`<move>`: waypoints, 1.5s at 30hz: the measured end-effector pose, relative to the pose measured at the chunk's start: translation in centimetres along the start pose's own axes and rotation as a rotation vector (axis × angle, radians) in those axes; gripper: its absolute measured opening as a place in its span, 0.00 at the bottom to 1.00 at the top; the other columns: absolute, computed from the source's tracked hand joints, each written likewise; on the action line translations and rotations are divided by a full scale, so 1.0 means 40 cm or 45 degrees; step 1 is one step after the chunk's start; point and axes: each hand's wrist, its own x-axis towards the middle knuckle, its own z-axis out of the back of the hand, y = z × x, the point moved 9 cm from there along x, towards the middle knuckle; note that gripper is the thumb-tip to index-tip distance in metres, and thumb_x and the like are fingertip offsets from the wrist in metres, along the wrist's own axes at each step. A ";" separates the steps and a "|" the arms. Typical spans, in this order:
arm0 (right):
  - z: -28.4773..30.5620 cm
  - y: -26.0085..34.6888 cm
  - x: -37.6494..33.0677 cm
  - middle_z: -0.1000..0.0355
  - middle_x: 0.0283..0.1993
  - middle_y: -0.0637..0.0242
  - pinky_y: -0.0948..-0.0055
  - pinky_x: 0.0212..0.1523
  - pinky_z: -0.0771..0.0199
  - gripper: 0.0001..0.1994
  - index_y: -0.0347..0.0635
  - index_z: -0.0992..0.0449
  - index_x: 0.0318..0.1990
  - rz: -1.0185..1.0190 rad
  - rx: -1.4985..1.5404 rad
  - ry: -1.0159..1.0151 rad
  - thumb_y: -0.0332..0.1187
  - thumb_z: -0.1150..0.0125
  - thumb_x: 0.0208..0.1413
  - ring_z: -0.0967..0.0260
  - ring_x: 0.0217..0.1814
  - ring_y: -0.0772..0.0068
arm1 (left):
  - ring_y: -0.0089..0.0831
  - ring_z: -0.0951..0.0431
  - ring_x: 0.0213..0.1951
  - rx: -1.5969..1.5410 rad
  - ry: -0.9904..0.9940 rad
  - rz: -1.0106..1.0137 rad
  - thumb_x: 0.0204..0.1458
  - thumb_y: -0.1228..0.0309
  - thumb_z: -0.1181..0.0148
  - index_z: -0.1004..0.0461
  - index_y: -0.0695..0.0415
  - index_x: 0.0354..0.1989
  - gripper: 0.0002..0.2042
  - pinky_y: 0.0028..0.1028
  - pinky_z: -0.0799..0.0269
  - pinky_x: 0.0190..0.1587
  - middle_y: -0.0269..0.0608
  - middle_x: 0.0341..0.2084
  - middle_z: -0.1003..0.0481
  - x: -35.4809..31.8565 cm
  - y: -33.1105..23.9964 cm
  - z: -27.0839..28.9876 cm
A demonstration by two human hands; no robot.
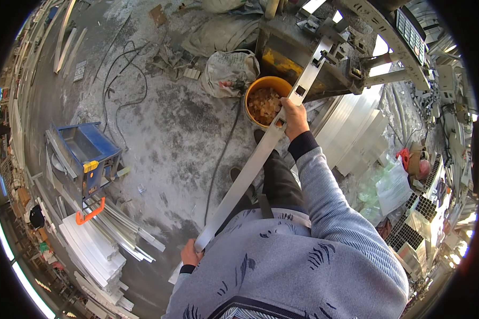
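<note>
A long silver metal bar slants across my body, from low left up to the machine at the far right. Rectangular cut-outs show in its far part. My right hand is closed round the bar beside these cut-outs, thumb on top. At the near end, my left hand grips the bar's tip from the side, with its fingers partly hidden. The bar's far end rests in or on the metal fixture of the machine. An orange bucket with many small pale-brown pieces stands just left of my right hand.
A white sack slumps left of the bucket. Black cables trail over the dusty floor. At left stand a blue metal cart, an orange handle and stacked white profiles. More flat profiles lie at right.
</note>
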 end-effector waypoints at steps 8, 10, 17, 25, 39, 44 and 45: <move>0.026 0.045 0.070 0.28 0.27 0.67 0.70 0.25 0.27 0.08 0.39 0.25 0.35 -0.026 -0.028 -0.016 0.35 0.38 0.57 0.28 0.25 0.72 | 0.54 0.21 0.37 -0.035 -0.079 -0.117 0.36 0.68 0.26 0.30 0.52 0.44 0.25 0.44 0.25 0.38 0.50 0.34 0.22 0.044 -0.069 -0.006; 0.032 0.051 0.077 0.28 0.28 0.67 0.70 0.25 0.26 0.08 0.39 0.25 0.35 -0.018 -0.033 -0.017 0.35 0.38 0.57 0.28 0.25 0.72 | 0.53 0.21 0.37 -0.034 -0.103 -0.136 0.36 0.68 0.26 0.30 0.53 0.45 0.25 0.44 0.26 0.38 0.50 0.34 0.22 0.049 -0.077 -0.008; 0.028 0.050 0.073 0.27 0.36 0.61 0.64 0.33 0.23 0.13 0.35 0.27 0.42 -0.101 -0.036 0.032 0.35 0.38 0.57 0.27 0.35 0.67 | 0.53 0.21 0.38 -0.054 -0.062 -0.067 0.36 0.68 0.26 0.29 0.53 0.44 0.24 0.45 0.26 0.38 0.51 0.34 0.22 0.055 -0.081 -0.006; 0.300 0.222 0.132 0.26 0.41 0.61 0.70 0.39 0.22 0.24 0.34 0.31 0.55 0.139 -0.328 -0.152 0.38 0.36 0.55 0.25 0.37 0.66 | 0.55 0.21 0.37 -0.097 -0.003 0.044 0.45 0.65 0.34 0.28 0.54 0.40 0.15 0.47 0.28 0.38 0.52 0.32 0.21 0.121 -0.170 0.005; 0.461 0.524 0.220 0.21 0.45 0.60 0.57 0.51 0.25 0.32 0.54 0.32 0.63 0.539 -1.875 -0.673 0.40 0.36 0.46 0.24 0.50 0.53 | 0.58 0.22 0.36 -0.110 0.005 0.054 0.50 0.65 0.38 0.27 0.55 0.38 0.11 0.47 0.28 0.37 0.56 0.29 0.21 0.151 -0.206 0.015; 0.454 0.521 0.220 0.20 0.45 0.58 0.57 0.51 0.24 0.31 0.56 0.32 0.64 0.475 -1.937 -0.681 0.38 0.37 0.48 0.23 0.50 0.51 | 0.58 0.22 0.36 -0.088 0.014 0.100 0.50 0.65 0.40 0.26 0.55 0.40 0.11 0.47 0.28 0.37 0.56 0.30 0.21 0.149 -0.196 0.012; 0.455 0.521 0.219 0.20 0.46 0.58 0.57 0.52 0.24 0.31 0.56 0.32 0.64 0.459 -1.939 -0.686 0.38 0.37 0.48 0.23 0.50 0.51 | 0.58 0.22 0.36 -0.112 0.012 0.119 0.51 0.65 0.40 0.26 0.55 0.40 0.11 0.47 0.28 0.37 0.56 0.30 0.21 0.148 -0.191 0.010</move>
